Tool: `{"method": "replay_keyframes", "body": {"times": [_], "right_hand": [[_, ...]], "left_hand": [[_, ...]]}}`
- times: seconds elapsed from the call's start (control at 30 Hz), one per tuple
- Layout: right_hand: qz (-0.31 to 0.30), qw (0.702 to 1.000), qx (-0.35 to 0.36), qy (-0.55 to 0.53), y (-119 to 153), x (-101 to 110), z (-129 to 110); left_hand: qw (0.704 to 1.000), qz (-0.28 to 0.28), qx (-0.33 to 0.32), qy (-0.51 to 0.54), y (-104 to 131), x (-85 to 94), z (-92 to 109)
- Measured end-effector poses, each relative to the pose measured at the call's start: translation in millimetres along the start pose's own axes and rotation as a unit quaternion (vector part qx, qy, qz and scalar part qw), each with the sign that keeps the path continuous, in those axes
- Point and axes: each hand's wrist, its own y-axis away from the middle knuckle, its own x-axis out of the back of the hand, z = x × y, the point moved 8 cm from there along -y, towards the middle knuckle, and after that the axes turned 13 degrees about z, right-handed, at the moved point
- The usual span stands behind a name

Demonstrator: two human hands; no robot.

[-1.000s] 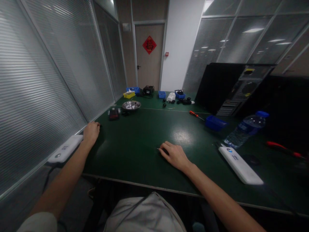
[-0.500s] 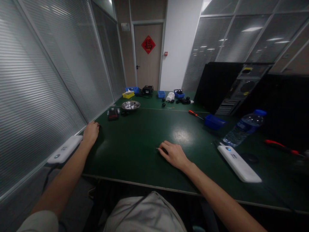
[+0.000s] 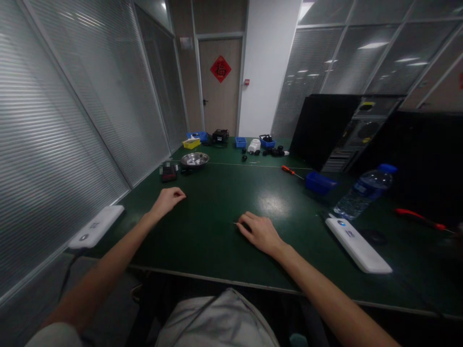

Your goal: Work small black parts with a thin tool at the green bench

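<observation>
1. Table: dark green, flat-topped table [image 3: 217, 190], its left edge running along the glass partition.
2. Right hand: the bare right hand [image 3: 258, 233] rests near the middle of the near edge, palm down. Its grip is narrow, thumb and forefinger pinching a thin, pale, short sliver [image 3: 235, 223], material not identifiable.
3. Sliver: projects from the fingertips toward the left edge, near the table surface; contact with it cannot be determined.
4. Left hand: the bare left hand [image 3: 166, 201] is over the left half, farther from the near edge than the right. Its grip is drawn to a narrow pinch; whether anything is held cannot be told.
5. Left side: a long white box with a round mark [image 3: 96, 226] lies at the near left corner. A black and dark-red boxy device [image 3: 169, 172], partly blurred, sits near the left edge, beside a round shiny metal bowl [image 3: 195, 166].
6. Right side: a second long white box [image 3: 358, 245] lies toward the right edge, near a clear plastic bottle with blue cap [image 3: 361, 195].
</observation>
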Motion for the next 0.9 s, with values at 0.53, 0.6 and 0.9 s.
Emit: {"method": "replay_keyframes", "body": {"times": [0.53, 0.6, 0.9], "right_hand": [[0.012, 1.0, 0.002, 0.005, -0.1, 1.2, -0.7], [0.01, 1.0, 0.003, 0.005, -0.2, 1.3, -1.2], [0.006, 1.0, 0.009, 0.02, 0.3, -1.9, -1.6]], "left_hand": [[0.949, -0.112, -0.202, 0.216, 72.9, -77.1, 172.2], [0.959, -0.097, -0.195, 0.183, 73.1, -76.5, 170.0], [0.963, -0.111, -0.172, 0.176, 75.1, -82.7, 169.2]]}}
